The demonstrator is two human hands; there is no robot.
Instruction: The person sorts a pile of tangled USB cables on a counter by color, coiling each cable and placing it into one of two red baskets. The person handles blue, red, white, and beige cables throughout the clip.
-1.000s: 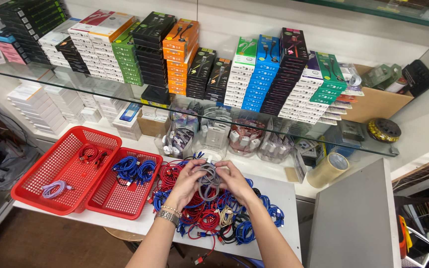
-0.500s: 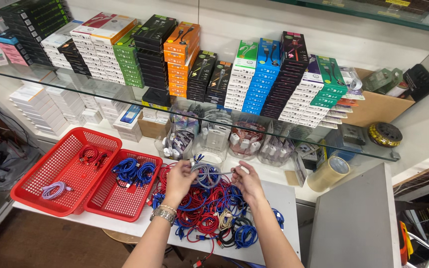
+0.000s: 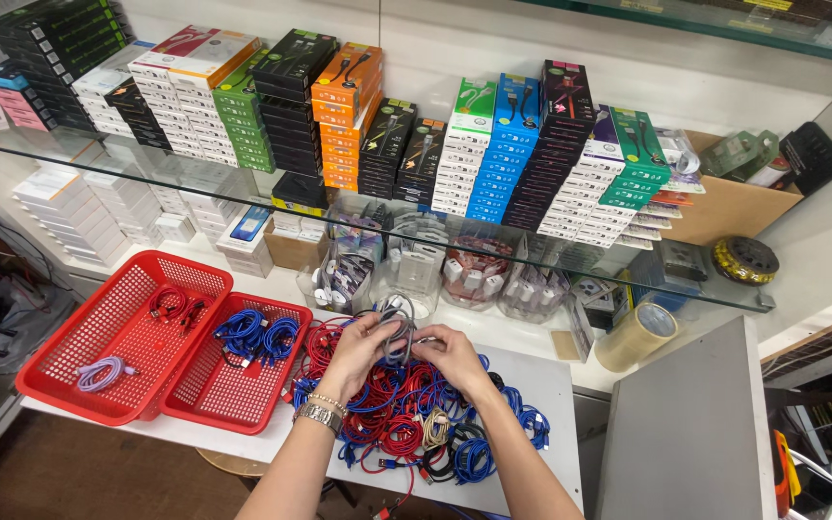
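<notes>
Centrally, above the white bench (image 3: 541, 385), both hands were found together on one small coiled grey cable (image 3: 398, 329). The left hand (image 3: 358, 349), with a metal watch and a beaded bracelet at its wrist, had its fingers curled closed around the left side of the coil; the right hand (image 3: 453, 354) was pinched shut on the cable's right side, the two hands almost touching. The coil was held just clear of a tangled heap of red, blue and black cables (image 3: 406, 424) lying on the bench directly beneath the hands. To the left of the heap stood two red perforated plastic baskets side by side, touching: the nearer basket (image 3: 233, 404) contained a bundle of blue cables (image 3: 254, 337), while the farther basket (image 3: 69, 371) held a red cable (image 3: 170, 303) near its back wall and a lilac cable (image 3: 100, 374) toward its front. Behind the hands, under a glass shelf (image 3: 628, 279), stood clear plastic jars (image 3: 474, 274) of small accessories. Stacked retail boxes (image 3: 493, 154) in black, white, green, orange and blue rested on that shelf. A roll of tan packing tape (image 3: 636, 337) lay to the right of the heap, beside a grey panel (image 3: 686, 433).
</notes>
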